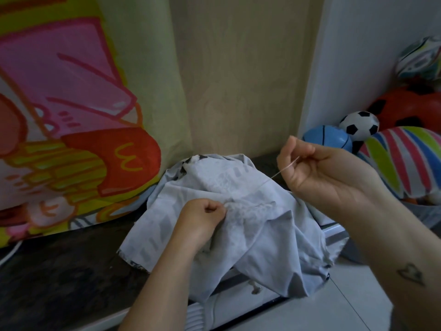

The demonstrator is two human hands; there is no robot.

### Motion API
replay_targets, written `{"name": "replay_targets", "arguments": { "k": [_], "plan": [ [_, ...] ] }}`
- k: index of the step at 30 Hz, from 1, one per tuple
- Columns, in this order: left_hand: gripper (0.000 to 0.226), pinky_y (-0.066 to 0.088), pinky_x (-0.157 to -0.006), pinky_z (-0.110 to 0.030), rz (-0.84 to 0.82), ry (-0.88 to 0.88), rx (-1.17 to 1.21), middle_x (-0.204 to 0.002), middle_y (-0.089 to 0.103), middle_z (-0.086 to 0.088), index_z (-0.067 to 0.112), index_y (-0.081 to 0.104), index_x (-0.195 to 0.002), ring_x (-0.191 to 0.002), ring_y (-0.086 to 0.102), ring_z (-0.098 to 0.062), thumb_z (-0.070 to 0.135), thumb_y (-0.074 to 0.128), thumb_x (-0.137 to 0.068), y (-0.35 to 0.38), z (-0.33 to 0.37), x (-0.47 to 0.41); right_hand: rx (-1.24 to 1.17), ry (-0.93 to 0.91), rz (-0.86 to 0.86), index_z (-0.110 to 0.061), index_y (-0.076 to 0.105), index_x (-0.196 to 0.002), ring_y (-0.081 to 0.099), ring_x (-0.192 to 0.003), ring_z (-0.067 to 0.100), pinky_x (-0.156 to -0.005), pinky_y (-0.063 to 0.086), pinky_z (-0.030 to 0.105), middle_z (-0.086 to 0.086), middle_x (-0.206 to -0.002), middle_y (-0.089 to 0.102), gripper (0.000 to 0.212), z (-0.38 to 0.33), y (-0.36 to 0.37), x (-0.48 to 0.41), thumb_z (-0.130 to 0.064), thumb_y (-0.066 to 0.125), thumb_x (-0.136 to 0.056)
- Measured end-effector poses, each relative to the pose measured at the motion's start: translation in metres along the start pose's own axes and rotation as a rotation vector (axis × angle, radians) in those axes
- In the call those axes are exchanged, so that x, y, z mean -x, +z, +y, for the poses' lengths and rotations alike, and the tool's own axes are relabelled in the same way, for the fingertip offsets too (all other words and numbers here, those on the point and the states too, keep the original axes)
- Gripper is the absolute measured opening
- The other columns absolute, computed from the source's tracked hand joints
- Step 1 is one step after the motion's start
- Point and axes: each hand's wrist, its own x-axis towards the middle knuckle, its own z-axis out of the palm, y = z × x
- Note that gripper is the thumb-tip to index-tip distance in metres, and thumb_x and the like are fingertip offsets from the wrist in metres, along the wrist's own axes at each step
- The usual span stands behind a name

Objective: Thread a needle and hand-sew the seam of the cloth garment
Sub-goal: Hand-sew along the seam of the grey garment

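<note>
At the lower centre of the frame the pale blue garment (250,211) lies bunched on the dark desk (59,263), the left hand (202,216) pinching its seam while the right hand (317,168), upper right, pinches a taut thread (276,174) running to the cloth.

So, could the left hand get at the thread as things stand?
Probably yes. The left hand pinches the cloth close to where the thread leaves it toward the right hand; nothing lies between, though it must release the cloth.
</note>
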Motion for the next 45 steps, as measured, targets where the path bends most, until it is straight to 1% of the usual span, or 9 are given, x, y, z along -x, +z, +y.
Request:
{"name": "replay_targets", "arguments": {
  "k": [3, 8, 13, 17, 22, 26, 30, 36, 45],
  "plan": [
    [0.023, 0.039, -0.050, -0.011, 0.049, -0.007, -0.086, -0.072, 0.065, -0.001, 0.015, 0.066, -0.071, -0.063, 0.054, -0.009, 0.022, 0.059, -0.092, 0.003, -0.006, -0.007, -0.020, 0.132, 0.007, 0.015, 0.058, -0.058, 0.039, -0.046, 0.005, -0.043, 0.053, 0.034, 0.000, -0.054, 0.037, 0.029, 0.004, 0.004, 0.004, 0.007, 0.042, -0.081],
    [0.021, 0.040, -0.055, -0.014, 0.125, 0.044, -0.179, -0.077, 0.068, -0.005, 0.006, 0.068, -0.078, -0.072, 0.059, -0.013, 0.021, 0.060, -0.091, 0.008, -0.017, -0.013, -0.033, 0.280, -0.026, 0.016, 0.054, -0.066, 0.042, -0.058, 0.002, -0.045, 0.055, 0.045, -0.001, -0.060, 0.041, 0.011, -0.002, 0.011, 0.014, 0.025, 0.047, -0.070],
    [0.025, 0.043, -0.053, -0.020, 0.168, 0.049, -0.209, -0.073, 0.065, -0.003, 0.010, 0.064, -0.070, -0.069, 0.060, -0.015, 0.021, 0.060, -0.092, 0.009, -0.026, -0.017, -0.027, 0.299, -0.110, 0.009, 0.051, -0.074, 0.046, -0.040, 0.026, -0.049, 0.055, 0.052, 0.012, -0.052, 0.041, 0.022, -0.006, 0.013, 0.018, 0.030, 0.044, -0.068],
    [0.031, 0.036, -0.046, -0.010, 0.145, 0.082, -0.217, -0.062, 0.058, 0.003, 0.018, 0.054, -0.062, -0.060, 0.054, -0.009, 0.021, 0.059, -0.093, 0.009, -0.023, -0.016, 0.028, 0.306, -0.182, 0.007, 0.054, -0.073, 0.047, -0.051, 0.010, -0.051, 0.057, 0.045, 0.004, -0.057, 0.043, 0.014, -0.002, 0.007, 0.015, 0.020, 0.053, -0.077],
    [0.018, 0.040, -0.051, -0.010, 0.034, 0.148, -0.136, -0.076, 0.063, 0.008, 0.025, 0.060, -0.076, -0.073, 0.059, -0.008, 0.024, 0.058, -0.093, 0.001, -0.005, -0.009, 1.043, -0.009, -0.044, -0.005, 0.059, -0.084, 0.063, -0.057, 0.015, -0.058, 0.057, 0.029, 0.007, -0.083, 0.067, 0.017, 0.005, -0.023, -0.013, -0.013, 0.048, -0.094],
    [0.018, 0.041, -0.060, -0.007, -0.028, 0.304, -0.073, -0.075, 0.064, 0.017, 0.034, 0.062, -0.078, -0.070, 0.059, 0.006, 0.020, 0.064, -0.090, -0.009, 0.008, 0.008, 1.564, 0.077, -0.002, -0.006, 0.063, -0.092, 0.065, -0.066, 0.013, -0.065, 0.058, 0.026, 0.013, -0.112, 0.063, 0.008, 0.010, -0.054, -0.029, -0.009, 0.055, -0.093],
    [0.018, 0.043, -0.062, -0.006, -0.057, 0.329, -0.067, -0.073, 0.063, 0.018, 0.036, 0.062, -0.077, -0.069, 0.058, 0.010, 0.022, 0.066, -0.088, -0.010, 0.014, 0.015, 1.813, 0.023, -0.066, -0.009, 0.067, -0.088, 0.066, -0.068, 0.010, -0.071, 0.057, 0.020, 0.009, -0.084, 0.069, 0.007, 0.010, -0.062, -0.032, -0.013, 0.061, -0.089],
    [0.011, 0.048, -0.064, -0.014, -0.072, 0.246, -0.118, -0.076, 0.066, 0.009, 0.027, 0.066, -0.078, -0.072, 0.060, -0.003, 0.022, 0.068, -0.087, 0.002, 0.010, 0.010, 2.219, -0.233, -0.017, -0.026, 0.068, -0.083, 0.063, -0.074, 0.005, -0.079, 0.053, 0.022, -0.009, -0.076, 0.068, 0.007, 0.009, -0.077, -0.041, -0.024, 0.064, -0.088],
    [0.016, 0.045, -0.066, -0.013, -0.047, 0.166, -0.059, -0.077, 0.067, 0.012, 0.030, 0.064, -0.074, -0.077, 0.063, -0.004, 0.022, 0.069, -0.087, 0.001, 0.006, 0.005, 2.169, -0.413, 0.048, -0.033, 0.060, -0.076, 0.058, -0.070, -0.001, -0.059, 0.043, 0.007, -0.018, -0.076, 0.059, 0.016, 0.008, -0.067, -0.036, -0.025, 0.060, -0.089]
  ]
}}
